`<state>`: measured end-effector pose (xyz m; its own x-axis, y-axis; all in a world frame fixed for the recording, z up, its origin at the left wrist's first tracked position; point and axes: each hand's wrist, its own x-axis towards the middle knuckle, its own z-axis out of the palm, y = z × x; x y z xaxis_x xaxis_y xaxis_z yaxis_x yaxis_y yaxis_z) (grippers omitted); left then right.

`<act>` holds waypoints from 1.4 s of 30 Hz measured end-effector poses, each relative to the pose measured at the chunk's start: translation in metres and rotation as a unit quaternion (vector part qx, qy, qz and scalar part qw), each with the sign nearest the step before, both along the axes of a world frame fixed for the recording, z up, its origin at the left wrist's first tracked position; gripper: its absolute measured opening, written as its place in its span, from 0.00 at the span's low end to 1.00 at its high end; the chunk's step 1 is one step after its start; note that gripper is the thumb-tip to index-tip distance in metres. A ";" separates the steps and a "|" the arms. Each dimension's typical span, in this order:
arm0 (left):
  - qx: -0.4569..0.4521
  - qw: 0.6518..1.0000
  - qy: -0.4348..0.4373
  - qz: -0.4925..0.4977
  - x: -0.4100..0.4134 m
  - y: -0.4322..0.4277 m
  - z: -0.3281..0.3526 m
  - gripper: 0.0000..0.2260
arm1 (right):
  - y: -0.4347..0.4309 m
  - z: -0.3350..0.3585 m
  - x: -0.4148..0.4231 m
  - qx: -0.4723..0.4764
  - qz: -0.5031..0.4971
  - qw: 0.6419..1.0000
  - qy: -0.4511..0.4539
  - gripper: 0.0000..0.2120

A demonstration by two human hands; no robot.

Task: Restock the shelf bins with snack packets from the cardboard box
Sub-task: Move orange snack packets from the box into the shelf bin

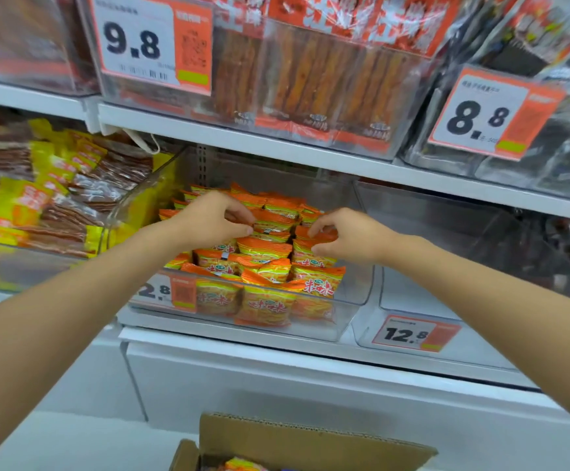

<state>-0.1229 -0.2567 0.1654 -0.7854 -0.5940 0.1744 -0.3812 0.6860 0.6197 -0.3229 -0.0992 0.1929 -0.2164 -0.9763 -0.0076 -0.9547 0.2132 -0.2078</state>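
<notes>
Over the bin (356, 290), left hand (208, 219) and right hand (349, 236) pinch snack packets (265, 248)

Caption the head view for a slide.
Left hand and right hand pinch snack packets in the clear bin; cardboard box below.

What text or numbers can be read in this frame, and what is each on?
"9.8": upper left tag.
"8.8": upper right tag.
"12.8": lower right tag.
"2.8", possibly cut off at left: packet bin tag.
Red characters on orange packets, small print on tags: too blurred to read.
</notes>
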 end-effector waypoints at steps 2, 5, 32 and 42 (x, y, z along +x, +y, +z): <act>-0.011 0.999 -0.041 -0.012 0.003 0.002 -0.001 0.12 | -0.008 -0.002 0.004 -0.004 0.003 1.000 -0.009 0.14; -0.038 0.994 -0.101 -0.015 -0.002 0.004 -0.009 0.15 | -0.021 -0.005 0.007 -0.011 0.012 1.000 -0.007 0.15; 0.049 0.994 -0.084 -0.051 0.006 0.042 -0.012 0.17 | 0.008 -0.016 0.018 0.113 0.039 0.960 0.255 0.14; -0.013 1.000 0.028 0.004 0.022 0.103 0.004 0.06 | 0.057 0.001 0.039 -0.079 0.023 0.996 0.045 0.07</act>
<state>-0.1010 -0.1541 0.1689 -0.7696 -0.5946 0.2328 -0.3523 0.6995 0.6217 -0.2841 -0.0424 0.1937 -0.1634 -0.9729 0.1634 -0.9789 0.1394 -0.1491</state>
